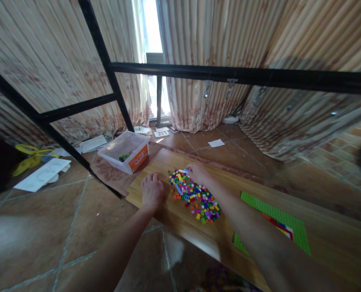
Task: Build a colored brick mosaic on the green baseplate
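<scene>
A heap of small coloured bricks (195,196) lies on a wooden board (168,211) on the floor. My left hand (152,190) rests flat on the board just left of the heap, fingers together and holding nothing. My right hand (197,172) lies at the far end of the heap, fingers curled down onto the bricks; what they grip is hidden. A green baseplate (285,221) with a few red, white and yellow bricks on it lies on the board to the right, partly under my right forearm.
A clear plastic tub (124,152) with an orange label stands past the board's far left corner. Black metal frame bars (229,75) cross overhead. Papers (43,174) lie on the tiled floor; curtains hang behind.
</scene>
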`<control>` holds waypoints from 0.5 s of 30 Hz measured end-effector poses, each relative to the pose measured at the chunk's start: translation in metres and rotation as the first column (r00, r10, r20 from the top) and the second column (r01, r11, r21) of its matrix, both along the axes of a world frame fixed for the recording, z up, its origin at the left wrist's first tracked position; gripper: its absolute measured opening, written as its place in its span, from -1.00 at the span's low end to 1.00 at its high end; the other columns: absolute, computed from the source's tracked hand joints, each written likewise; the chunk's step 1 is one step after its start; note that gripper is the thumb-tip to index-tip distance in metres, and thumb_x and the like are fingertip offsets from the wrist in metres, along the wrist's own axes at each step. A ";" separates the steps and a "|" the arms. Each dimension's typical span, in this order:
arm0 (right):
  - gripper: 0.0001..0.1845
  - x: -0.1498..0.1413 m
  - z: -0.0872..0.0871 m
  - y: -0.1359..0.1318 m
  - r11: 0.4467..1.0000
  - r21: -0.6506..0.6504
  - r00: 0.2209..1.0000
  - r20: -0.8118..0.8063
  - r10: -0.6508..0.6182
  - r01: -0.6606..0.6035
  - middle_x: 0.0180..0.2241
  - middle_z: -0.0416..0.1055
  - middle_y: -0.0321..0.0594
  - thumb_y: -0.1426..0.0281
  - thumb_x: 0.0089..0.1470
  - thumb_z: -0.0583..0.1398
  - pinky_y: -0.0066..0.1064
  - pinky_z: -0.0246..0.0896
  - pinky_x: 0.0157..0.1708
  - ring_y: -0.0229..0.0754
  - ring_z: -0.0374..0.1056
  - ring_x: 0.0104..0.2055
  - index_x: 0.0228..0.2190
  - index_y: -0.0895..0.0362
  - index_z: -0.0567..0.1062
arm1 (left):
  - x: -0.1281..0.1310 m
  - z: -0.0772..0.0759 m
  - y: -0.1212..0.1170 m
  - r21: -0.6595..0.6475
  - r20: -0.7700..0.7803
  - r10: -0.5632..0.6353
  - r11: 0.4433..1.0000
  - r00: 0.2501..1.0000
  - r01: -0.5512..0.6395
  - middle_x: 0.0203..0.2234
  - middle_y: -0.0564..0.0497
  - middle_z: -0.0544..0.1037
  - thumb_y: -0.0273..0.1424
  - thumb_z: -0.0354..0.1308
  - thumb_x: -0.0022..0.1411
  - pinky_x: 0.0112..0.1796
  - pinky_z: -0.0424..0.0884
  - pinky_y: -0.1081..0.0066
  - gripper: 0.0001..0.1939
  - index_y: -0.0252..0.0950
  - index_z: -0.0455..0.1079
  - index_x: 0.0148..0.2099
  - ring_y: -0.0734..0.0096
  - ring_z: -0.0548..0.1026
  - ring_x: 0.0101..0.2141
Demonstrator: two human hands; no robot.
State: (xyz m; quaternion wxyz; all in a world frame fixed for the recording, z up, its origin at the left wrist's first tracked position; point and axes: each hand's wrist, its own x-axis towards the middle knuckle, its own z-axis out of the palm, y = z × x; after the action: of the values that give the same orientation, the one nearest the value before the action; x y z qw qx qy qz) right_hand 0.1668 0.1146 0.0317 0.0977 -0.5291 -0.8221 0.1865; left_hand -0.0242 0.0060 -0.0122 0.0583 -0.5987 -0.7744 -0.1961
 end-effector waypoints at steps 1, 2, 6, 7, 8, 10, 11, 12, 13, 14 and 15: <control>-0.69 -0.001 -0.002 0.002 1.000 -0.006 1.000 0.004 0.007 -0.007 -0.09 0.55 -0.17 0.51 0.07 0.18 -0.34 0.24 -0.01 -0.09 0.42 0.00 -0.16 0.07 0.58 | 0.000 -0.001 0.000 -0.002 0.002 0.002 1.000 1.000 -0.002 -0.05 -0.21 0.46 -0.43 -0.11 0.31 0.01 0.27 0.15 -0.67 -0.35 0.38 0.02 0.06 0.37 -0.03; -0.69 -0.001 -0.004 0.003 1.000 -0.011 1.000 0.007 0.011 -0.011 -0.09 0.55 -0.19 0.51 0.06 0.19 -0.35 0.24 -0.02 -0.09 0.41 0.01 -0.16 0.06 0.59 | 0.000 -0.002 0.001 -0.003 0.003 0.004 1.000 1.000 -0.004 -0.05 -0.21 0.46 -0.42 -0.11 0.31 0.00 0.27 0.15 -0.67 -0.35 0.38 0.02 0.06 0.37 -0.03; -0.65 0.002 -0.009 0.002 1.000 -0.026 1.000 0.005 0.007 -0.007 -0.10 0.55 -0.21 0.47 0.04 0.20 -0.37 0.27 -0.08 -0.11 0.44 -0.05 -0.11 0.05 0.58 | -0.001 -0.004 0.002 0.000 -0.003 0.010 1.000 1.000 -0.010 -0.04 -0.21 0.45 -0.41 -0.10 0.31 0.01 0.26 0.14 -0.67 -0.35 0.38 0.03 0.05 0.36 -0.02; -0.64 0.003 -0.010 0.001 1.000 -0.028 1.000 0.003 0.005 -0.005 -0.11 0.56 -0.21 0.46 0.04 0.20 -0.38 0.27 -0.09 -0.12 0.44 -0.06 -0.10 0.05 0.58 | -0.001 -0.005 0.002 -0.001 -0.005 0.011 1.000 1.000 -0.011 -0.04 -0.21 0.45 -0.41 -0.10 0.31 0.01 0.26 0.14 -0.67 -0.35 0.38 0.02 0.05 0.36 -0.02; -0.65 0.004 -0.010 -0.001 1.000 -0.027 1.000 0.001 0.003 -0.003 -0.12 0.56 -0.20 0.46 0.03 0.20 -0.38 0.27 -0.10 -0.12 0.44 -0.08 -0.11 0.06 0.58 | -0.001 -0.005 0.002 -0.003 -0.007 0.012 1.000 1.000 -0.012 -0.04 -0.21 0.45 -0.41 -0.10 0.31 0.01 0.26 0.14 -0.67 -0.35 0.38 0.02 0.06 0.36 -0.02; -0.69 0.005 -0.010 -0.005 1.000 -0.019 1.000 -0.005 -0.006 0.006 -0.15 0.57 -0.20 0.48 0.04 0.19 -0.38 0.26 -0.10 -0.12 0.44 -0.09 -0.16 0.05 0.61 | -0.001 -0.004 0.002 -0.006 -0.014 0.013 1.000 1.000 -0.014 -0.04 -0.22 0.45 -0.41 -0.10 0.31 0.00 0.26 0.15 -0.68 -0.35 0.38 0.01 0.06 0.36 -0.03; -0.70 0.005 -0.009 -0.007 1.000 -0.012 1.000 -0.010 -0.012 0.012 -0.17 0.57 -0.20 0.49 0.06 0.18 -0.38 0.26 -0.09 -0.12 0.44 -0.09 -0.19 0.05 0.62 | -0.001 -0.003 0.002 -0.008 -0.018 0.012 1.000 1.000 -0.012 -0.05 -0.22 0.46 -0.42 -0.10 0.31 -0.01 0.27 0.15 -0.68 -0.35 0.38 0.01 0.06 0.37 -0.03; -0.72 0.005 -0.007 -0.010 1.000 -0.003 1.000 -0.018 -0.021 0.021 -0.18 0.57 -0.19 0.49 0.07 0.17 -0.37 0.25 -0.09 -0.12 0.43 -0.09 -0.22 0.05 0.62 | -0.001 -0.003 0.001 -0.010 -0.023 0.010 1.000 1.000 -0.010 -0.05 -0.22 0.46 -0.42 -0.10 0.31 -0.01 0.27 0.15 -0.68 -0.35 0.38 0.01 0.06 0.37 -0.03; -0.73 0.004 -0.005 -0.013 0.999 0.008 0.999 -0.029 -0.032 0.033 -0.19 0.57 -0.18 0.49 0.09 0.16 -0.36 0.23 -0.07 -0.12 0.42 -0.09 -0.24 0.06 0.63 | -0.001 -0.002 0.001 -0.011 -0.030 0.009 1.000 1.000 -0.009 -0.05 -0.22 0.46 -0.42 -0.10 0.31 -0.02 0.27 0.16 -0.68 -0.36 0.38 0.01 0.06 0.37 -0.03; -0.74 0.004 -0.001 -0.016 0.999 0.021 0.998 -0.044 -0.046 0.047 -0.18 0.57 -0.16 0.49 0.11 0.15 -0.35 0.22 -0.05 -0.12 0.41 -0.07 -0.25 0.06 0.62 | -0.001 -0.001 0.001 -0.012 -0.039 0.008 1.000 0.999 -0.009 -0.05 -0.22 0.46 -0.42 -0.10 0.31 -0.02 0.28 0.16 -0.67 -0.37 0.38 0.01 0.07 0.37 -0.04; -0.75 0.003 0.002 -0.021 0.997 0.037 0.996 -0.060 -0.063 0.065 -0.17 0.56 -0.15 0.48 0.13 0.14 -0.34 0.20 -0.02 -0.12 0.40 -0.05 -0.24 0.07 0.62 | -0.001 0.000 0.001 -0.014 -0.049 0.008 1.000 0.999 -0.009 -0.05 -0.22 0.46 -0.42 -0.10 0.31 -0.03 0.28 0.17 -0.67 -0.37 0.38 0.01 0.07 0.38 -0.04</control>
State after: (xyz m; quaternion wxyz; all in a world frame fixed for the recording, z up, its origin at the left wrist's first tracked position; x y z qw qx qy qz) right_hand 0.1695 0.0941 0.0341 0.1381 -0.5474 -0.8049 0.1829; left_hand -0.0252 0.0073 -0.0126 0.0739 -0.6005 -0.7766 -0.1757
